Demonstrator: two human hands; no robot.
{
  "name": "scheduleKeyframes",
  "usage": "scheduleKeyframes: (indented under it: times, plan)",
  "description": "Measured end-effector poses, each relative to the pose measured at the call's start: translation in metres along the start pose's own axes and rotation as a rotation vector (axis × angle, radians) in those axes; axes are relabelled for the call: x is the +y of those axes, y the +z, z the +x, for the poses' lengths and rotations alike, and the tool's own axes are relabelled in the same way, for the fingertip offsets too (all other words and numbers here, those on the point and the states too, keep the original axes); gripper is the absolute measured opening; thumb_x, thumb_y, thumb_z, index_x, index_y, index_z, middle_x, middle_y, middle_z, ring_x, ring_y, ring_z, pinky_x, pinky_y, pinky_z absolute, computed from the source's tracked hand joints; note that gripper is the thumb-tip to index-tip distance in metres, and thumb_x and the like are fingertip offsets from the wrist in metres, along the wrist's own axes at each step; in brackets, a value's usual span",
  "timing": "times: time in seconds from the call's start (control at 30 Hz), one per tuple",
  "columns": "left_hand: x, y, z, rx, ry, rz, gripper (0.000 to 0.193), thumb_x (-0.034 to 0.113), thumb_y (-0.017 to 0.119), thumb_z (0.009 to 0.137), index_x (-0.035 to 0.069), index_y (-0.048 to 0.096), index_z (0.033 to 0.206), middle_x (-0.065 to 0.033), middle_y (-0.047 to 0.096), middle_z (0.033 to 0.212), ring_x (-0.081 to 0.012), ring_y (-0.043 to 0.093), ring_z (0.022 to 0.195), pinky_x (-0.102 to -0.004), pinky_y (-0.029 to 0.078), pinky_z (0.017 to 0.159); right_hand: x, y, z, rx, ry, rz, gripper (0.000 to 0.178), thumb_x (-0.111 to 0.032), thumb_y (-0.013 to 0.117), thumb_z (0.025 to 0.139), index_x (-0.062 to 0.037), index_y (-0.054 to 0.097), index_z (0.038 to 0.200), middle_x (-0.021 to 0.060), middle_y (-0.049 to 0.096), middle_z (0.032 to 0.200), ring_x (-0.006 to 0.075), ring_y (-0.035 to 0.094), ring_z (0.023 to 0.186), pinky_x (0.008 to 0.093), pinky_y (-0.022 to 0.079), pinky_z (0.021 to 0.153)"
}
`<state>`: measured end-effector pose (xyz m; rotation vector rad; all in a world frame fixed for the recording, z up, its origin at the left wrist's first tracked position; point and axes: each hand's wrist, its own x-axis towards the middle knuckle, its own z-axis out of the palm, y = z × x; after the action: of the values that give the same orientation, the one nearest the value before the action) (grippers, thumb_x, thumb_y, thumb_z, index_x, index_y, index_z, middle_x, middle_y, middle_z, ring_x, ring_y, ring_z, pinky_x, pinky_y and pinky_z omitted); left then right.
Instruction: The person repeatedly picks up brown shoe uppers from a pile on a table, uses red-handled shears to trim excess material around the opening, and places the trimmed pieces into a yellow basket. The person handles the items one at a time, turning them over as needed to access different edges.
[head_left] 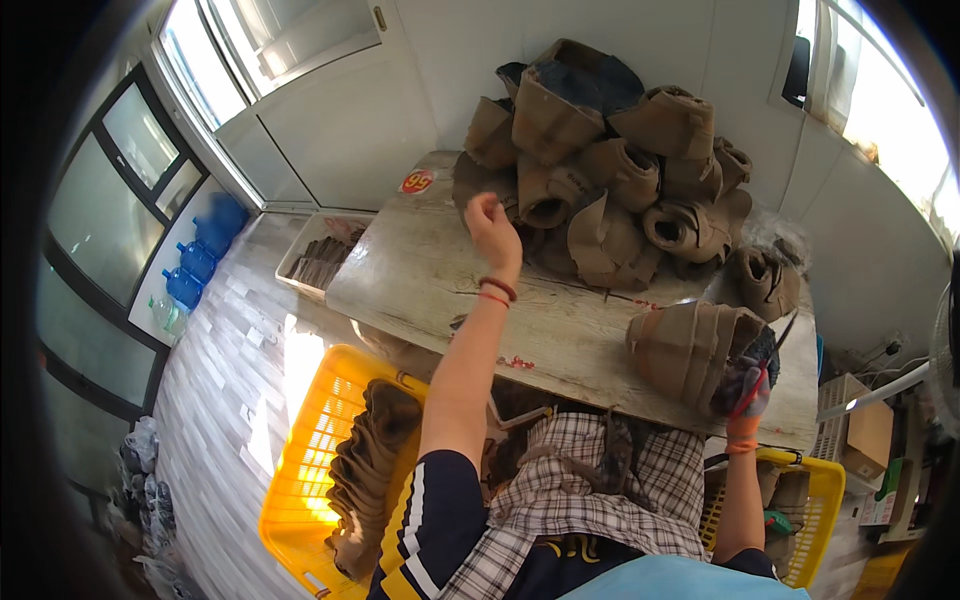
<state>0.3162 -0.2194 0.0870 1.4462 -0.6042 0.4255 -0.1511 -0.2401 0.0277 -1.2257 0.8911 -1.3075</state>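
Observation:
My left hand [493, 240] is bare and raised over the far left of the table, beside a heap of brown rolled fabric pieces [600, 170]. Its fingers are curled in, and nothing shows between them. On the right, my right hand [738, 388], in a grey glove with an orange cuff, grips red-handled scissors [752, 393]. Their dark blades point up and away. That hand lies against the dark-lined end of a nested stack of curved brown pieces [675, 350], which rests on its side near the table's front edge.
A yellow basket [300, 455] of nested brown pieces stands left of my legs, another yellow basket [828, 520] at the right. A white bin [300, 270] sits beyond the table's [400, 290] left end. Blue water bottles [190, 270] stand by the wall; a cardboard box [868, 438] is at right.

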Motion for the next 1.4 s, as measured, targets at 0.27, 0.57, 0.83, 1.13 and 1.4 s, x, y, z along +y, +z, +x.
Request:
scheduleKeyframes:
  times: [0.27,0.57,0.83,1.13,1.4]
  plan:
    - [0.107,0.065,0.109,-0.444,0.941,0.836,0.058,0.010,0.062,0.082,0.024,0.042,0.135,-0.0191,0.023,0.145,-0.0407,0.040,0.125,-0.0426,0.043,0.096,0.003,-0.038,-0.023,0.112,0.047,-0.076,0.019,-0.025,0.055,0.093,-0.0080,0.056,0.103,0.0011,0.062,0.073,0.0053,0.049,0.050,0.0187,0.035,0.044]
    - [0.142,-0.033,0.117,-0.564,1.048,0.403,0.021,-0.003,0.044,0.082,0.001,0.055,0.099,-0.0166,0.055,0.118,-0.0403,0.042,0.124,-0.0426,0.041,0.100,-0.048,-0.042,-0.056,0.160,0.059,-0.104,0.024,-0.019,0.061,0.089,-0.0044,0.056,0.107,0.0042,0.062,0.077,0.0058,0.050,0.052,0.0185,0.034,0.042]
    - [0.231,-0.167,0.010,-0.730,1.192,0.440,0.018,-0.003,0.054,0.072,-0.001,0.055,0.090,-0.0153,0.055,0.091,-0.0330,0.056,0.099,-0.0405,0.047,0.085,-0.140,0.019,-0.103,-0.091,-0.021,0.072,0.035,-0.002,0.065,0.081,-0.0025,0.054,0.114,0.0051,0.063,0.086,0.0093,0.058,0.068,0.0183,0.042,0.057]
    - [0.251,-0.203,-0.103,-1.167,1.159,0.272,0.022,0.001,0.057,0.066,-0.002,0.055,0.087,-0.0125,0.055,0.087,-0.0288,0.056,0.089,-0.0373,0.047,0.079,-0.135,0.029,-0.156,-0.429,0.086,0.266,0.036,0.003,0.065,0.081,0.0015,0.051,0.114,0.0131,0.065,0.101,0.0180,0.064,0.092,0.0289,0.052,0.083]
    - [0.258,-0.188,-0.140,-1.438,1.106,0.165,0.022,0.001,0.058,0.067,-0.002,0.055,0.088,-0.0120,0.055,0.086,-0.0284,0.055,0.090,-0.0379,0.047,0.083,-0.102,0.028,-0.179,-0.445,0.264,0.272,0.041,0.000,0.072,0.076,-0.0015,0.053,0.112,0.0096,0.063,0.104,0.0167,0.062,0.095,0.0287,0.052,0.084]
